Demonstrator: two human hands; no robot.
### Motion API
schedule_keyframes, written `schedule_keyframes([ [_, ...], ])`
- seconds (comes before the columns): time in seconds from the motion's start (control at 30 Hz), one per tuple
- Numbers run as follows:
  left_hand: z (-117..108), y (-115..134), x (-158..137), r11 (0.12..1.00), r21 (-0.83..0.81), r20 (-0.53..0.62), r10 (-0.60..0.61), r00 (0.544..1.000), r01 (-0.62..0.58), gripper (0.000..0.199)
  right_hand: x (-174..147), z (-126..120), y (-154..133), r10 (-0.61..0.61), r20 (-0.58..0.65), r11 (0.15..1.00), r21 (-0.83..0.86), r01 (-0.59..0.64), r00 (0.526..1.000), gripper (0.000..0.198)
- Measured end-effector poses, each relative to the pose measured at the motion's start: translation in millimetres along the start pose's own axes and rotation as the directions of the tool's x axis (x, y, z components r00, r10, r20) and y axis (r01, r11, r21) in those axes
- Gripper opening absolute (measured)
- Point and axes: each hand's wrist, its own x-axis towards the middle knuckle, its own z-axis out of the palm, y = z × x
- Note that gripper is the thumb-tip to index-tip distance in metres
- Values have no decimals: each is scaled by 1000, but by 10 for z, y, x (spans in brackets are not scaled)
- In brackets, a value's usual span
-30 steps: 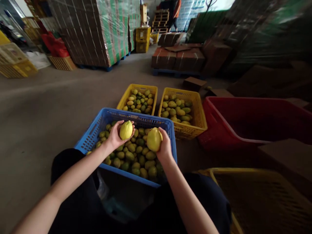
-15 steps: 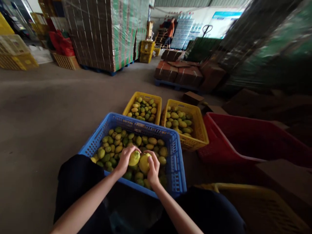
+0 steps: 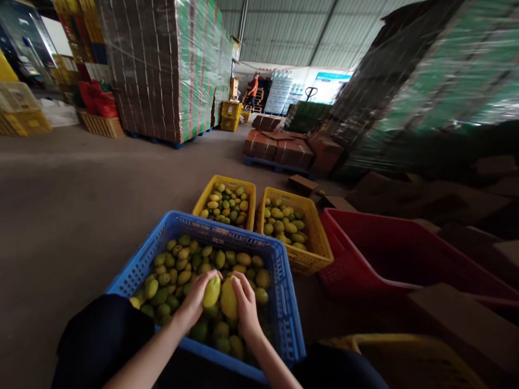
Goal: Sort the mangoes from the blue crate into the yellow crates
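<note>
Above the blue crate (image 3: 291, 302), left hand (image 3: 198, 299) has its grip round one yellow fruit (image 3: 211, 293), right hand (image 3: 246, 306) round a second fruit (image 3: 229, 299), palms outside, presumably leaving inner faces visible; crate sits at the knees (image 3: 103, 335), probably for short reach.

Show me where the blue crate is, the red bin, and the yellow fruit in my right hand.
Blue crate (image 3: 219, 230): head view, on the far wall's top edge.
Red bin (image 3: 344, 266): head view, on its outer left wall.
Yellow fruit (image 3: 229, 300) in your right hand (image 3: 246, 309): head view, on its exposed side.
</note>
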Motion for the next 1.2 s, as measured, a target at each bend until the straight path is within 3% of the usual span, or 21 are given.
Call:
schedule_keyframes([
  [0.1, 34, 16, 27, 966, -227, -84, -146, 986, 124, 17, 50, 30, 19, 126, 53, 973, 189, -134, 991, 29],
  [0.2, 81, 78, 0, 928, -334, -141, -221, 965, 164, 15, 79, 27, 4, 184, 80, 946, 258, -198, 980, 30],
  [0.47, 67, 134, -9, 868, -443, -127, -306, 943, 223, 21, 91, -52, -86, 107, -1, 994, -20, -107, 994, 45],
  [0.57, 48, 187, 11, 844, -480, -126, -336, 933, 239, 21, 105, -55, -95, 154, -16, 984, 93, -152, 988, 40],
  [0.67, 35, 272, -18, 834, -514, -125, -302, 945, 199, 18, 124, -70, -123, 297, -19, 915, 291, -279, 955, 33],
  [0.73, 35, 311, -55, 844, -508, -121, -269, 956, 173, 17, 137, -89, -153, 415, 27, 836, 384, -393, 909, 28],
  [0.83, 72, 329, -120, 868, -442, -83, -292, 953, 227, 18, 164, -110, -188, 524, 169, 704, 466, -536, 835, 24],
  [0.93, 185, 380, -164, 896, -320, -24, -332, 943, 308, 21, 213, -117, -185, 577, 126, 629, 561, -538, 807, 24],
  [1.07, 375, 633, -96, 962, -159, 32, -220, 975, 223, 23, 290, -158, -155, 647, -52, 629, 600, -494, 761, 26],
  [1.2, 381, 854, 79, 991, -113, 39, -66, 997, 70, 23, 306, -220, -152, 633, -45, 672, 527, -520, 773, 31],
])
